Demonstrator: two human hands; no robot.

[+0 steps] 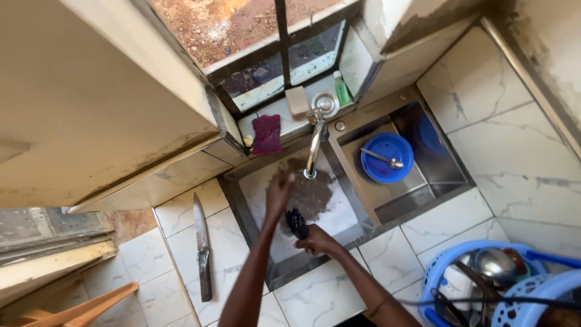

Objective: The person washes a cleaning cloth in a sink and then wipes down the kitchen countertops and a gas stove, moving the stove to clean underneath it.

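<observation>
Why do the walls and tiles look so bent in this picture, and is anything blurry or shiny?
Head view: a wide lens bows straight edges, so the window frame and counter tiles splay outward. Daylight from the window glints on the tap and knife. The left hand is smeared with motion blur under the tap; the right hand, gripping a dark object, is somewhat sharper.

single head cam, worn high, looks almost straight down over a double sink set in a tiled counter. Lens tilts slightly forward, so the window and sill sit at frame top, beyond the hands; both forearms enter from bottom edge. Not close: hands small, mid-frame, left hand and right hand over the left basin. Wide field, edges bent. Knife left of the hands, blue basket at lower right. No second view, so no overlap
</observation>
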